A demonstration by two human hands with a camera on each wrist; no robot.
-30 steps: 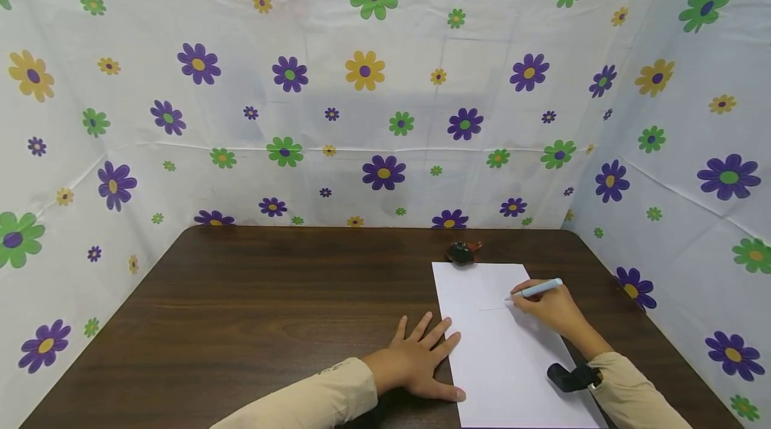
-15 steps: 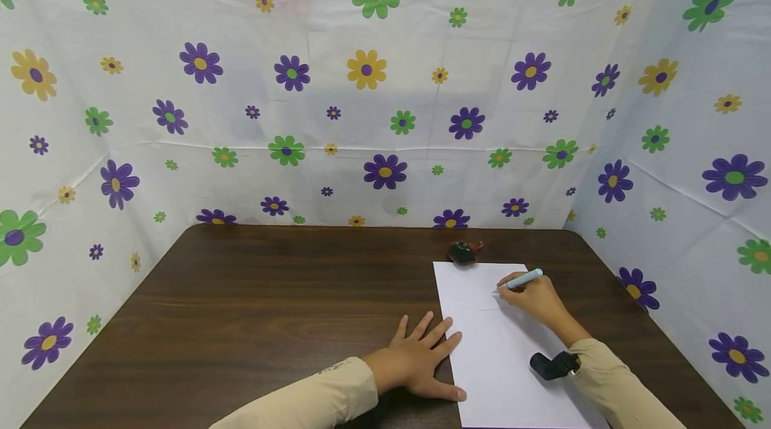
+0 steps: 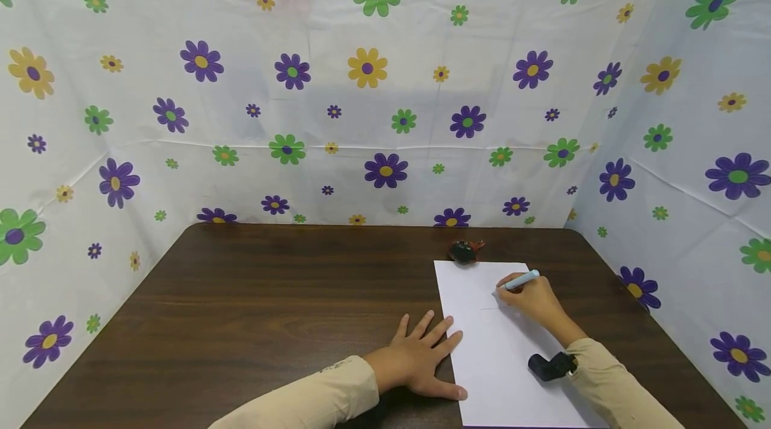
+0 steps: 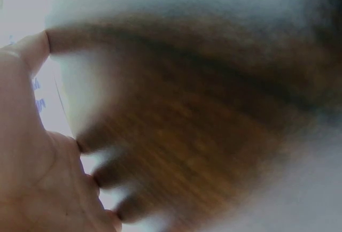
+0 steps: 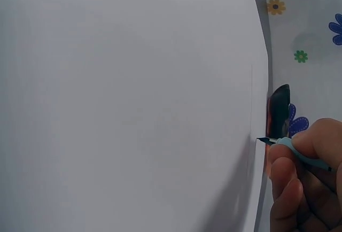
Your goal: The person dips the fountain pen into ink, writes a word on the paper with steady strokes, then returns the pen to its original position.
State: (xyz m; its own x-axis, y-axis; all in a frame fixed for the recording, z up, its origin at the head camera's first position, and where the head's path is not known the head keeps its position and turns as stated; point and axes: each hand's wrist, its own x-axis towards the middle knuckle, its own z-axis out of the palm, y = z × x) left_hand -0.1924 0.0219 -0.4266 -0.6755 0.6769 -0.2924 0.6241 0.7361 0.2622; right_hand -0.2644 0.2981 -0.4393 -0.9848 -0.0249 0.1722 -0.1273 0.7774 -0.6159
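Pinching a light-blue pen (image 3: 524, 279), right hand (image 3: 537, 298) is over far half of white paper (image 3: 490, 362), near a thin line (image 3: 489, 309); left hand (image 3: 415, 363), fingers spread, rests at left edge.

A sheet (image 3: 494, 369) lies on the table (image 3: 271, 282), right of centre, 1 object (image 3: 462, 253) behind it, left hand (image 3: 418, 362) at its left edge, right hand (image 3: 535, 296) and pen (image 3: 521, 280) over it.

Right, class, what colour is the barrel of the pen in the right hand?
The pen's barrel is light blue, seen best in the head view.
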